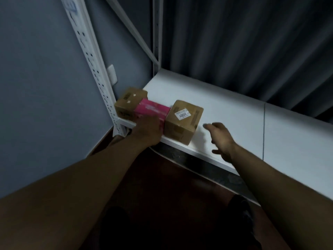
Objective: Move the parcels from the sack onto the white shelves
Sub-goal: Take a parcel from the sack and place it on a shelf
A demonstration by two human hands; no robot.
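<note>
At the frame's centre-left, on the white shelf's (pixel 225 112) front edge, the left hand (pixel 146 129) grips a pink parcel (pixel 152 110) between two brown boxes (pixel 182 121); the right hand (pixel 220 136) hovers slack-fingered over bare shelf.

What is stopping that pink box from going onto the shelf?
Nothing visible. The left hand already holds the pink box on the white shelf, in the gap between two brown cardboard boxes.
</note>
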